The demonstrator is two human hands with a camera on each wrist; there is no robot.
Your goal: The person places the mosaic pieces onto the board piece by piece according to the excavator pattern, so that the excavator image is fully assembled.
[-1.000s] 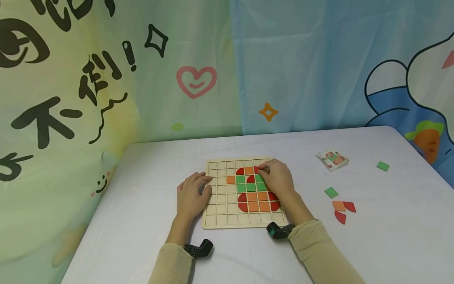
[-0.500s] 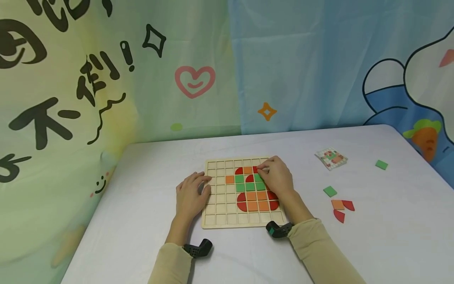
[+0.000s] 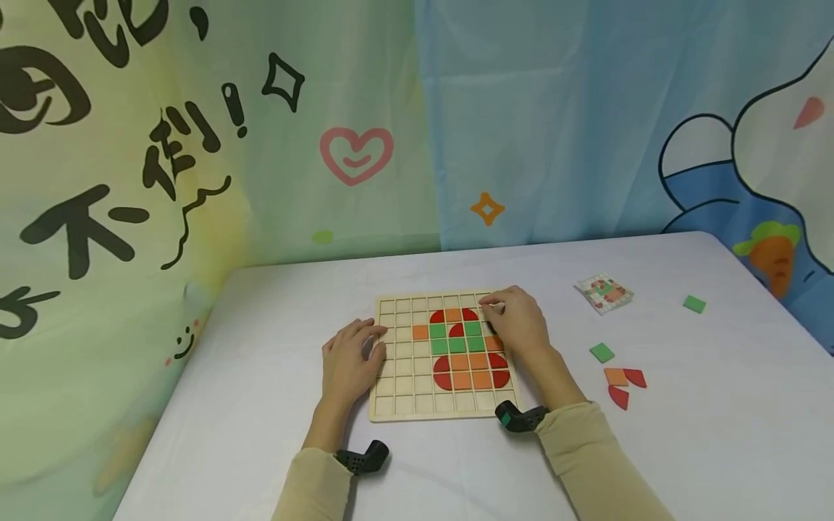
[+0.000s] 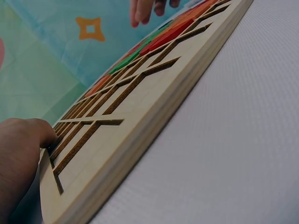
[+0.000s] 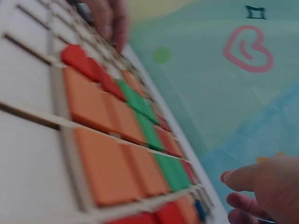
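Observation:
A wooden grid board (image 3: 407, 394) lies on the table, with red, orange and green tiles set in its cells. My left hand (image 3: 352, 362) rests at the board's left edge, fingers loosely bent and touching the rim. At the upper right of the board is my right hand (image 3: 517, 322), thumb and fingers slightly apart over the grid. Nothing shows between those fingers in the right wrist view. Left of its fingertips sits a red quarter-round tile (image 3: 469, 315) beside an orange tile (image 3: 452, 315). A dark blue piece (image 5: 200, 210) is partly hidden near the right hand.
To the right lie a green tile (image 3: 602, 352), an orange tile (image 3: 615, 376) and two red quarter-round tiles (image 3: 618, 397). A stack of pattern cards (image 3: 603, 293) sits farther back, with another green tile (image 3: 694, 304) beyond it. A printed curtain (image 3: 554, 130) hangs behind the table.
My right hand has drawn back slightly to the right from the red quarter-round tile, uncovering it and the tiles beside it. The left hand stays at the board's edge.

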